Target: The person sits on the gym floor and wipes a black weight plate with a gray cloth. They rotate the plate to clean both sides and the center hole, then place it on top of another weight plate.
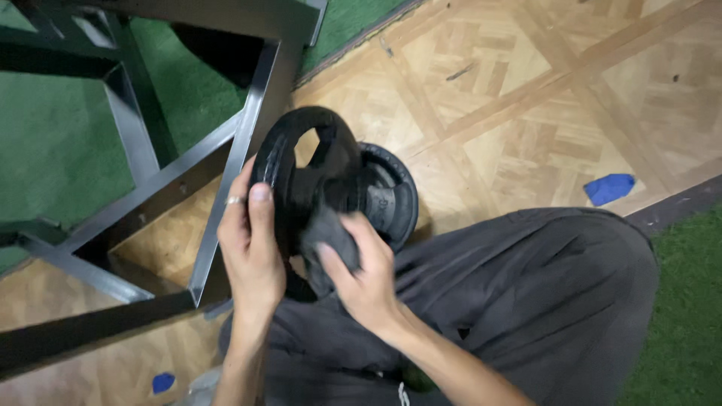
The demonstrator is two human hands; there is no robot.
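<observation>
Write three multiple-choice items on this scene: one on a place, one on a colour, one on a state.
1. Where does the second black weight plate stand?
A. behind the held plate
B. on the green turf
C. on the metal frame

2. What colour is the scrap on the wooden parquet floor?
A. red
B. blue
C. yellow

3. How is the black round weight plate held?
A. flat on the floor
B. hanging from the frame
C. upright on edge

Answers: 1 A, it shows just past the held plate. 2 B, it is plainly blue. 3 C, the left hand grips its rim while the right hand presses a dark grey cloth on its face.
</observation>
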